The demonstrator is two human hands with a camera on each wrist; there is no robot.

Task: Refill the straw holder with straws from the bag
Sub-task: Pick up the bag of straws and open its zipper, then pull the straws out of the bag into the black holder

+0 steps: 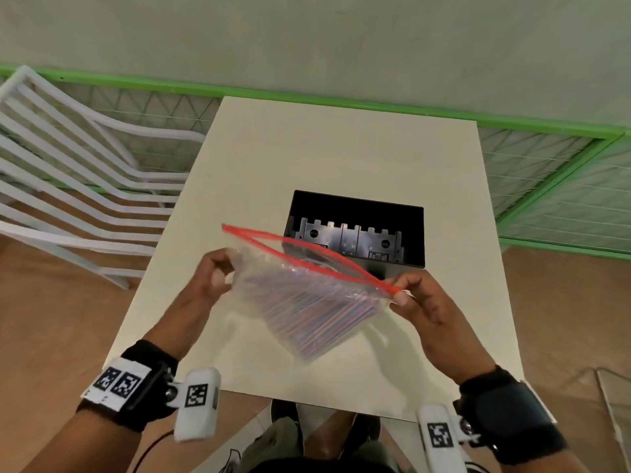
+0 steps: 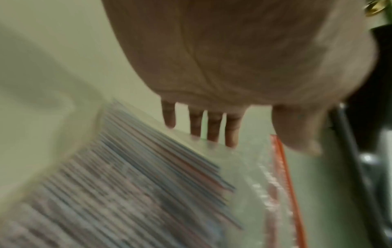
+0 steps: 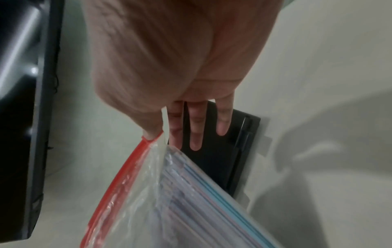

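A clear zip bag (image 1: 307, 302) with a red zip strip (image 1: 324, 261) hangs tilted above the white table (image 1: 341, 148). It is packed with striped straws (image 1: 317, 312). The strip's two halves stand apart, so the mouth gapes. My left hand (image 1: 225, 274) pinches the bag's left edge, with its fingers (image 2: 212, 127) behind the plastic (image 2: 148, 193). My right hand (image 1: 401, 297) pinches the strip's right corner (image 3: 151, 136) between thumb and forefinger, the other fingers loose. Just beyond the bag the black straw holder (image 1: 355, 206) stands with its top uncovered, grey inner parts showing.
A white slatted chair (image 1: 68, 165) stands left of the table. A green-framed mesh fence (image 1: 546, 172) runs behind and to the right. My knees and shoes show under the table's near edge (image 1: 307, 401). Bare tabletop lies around the holder.
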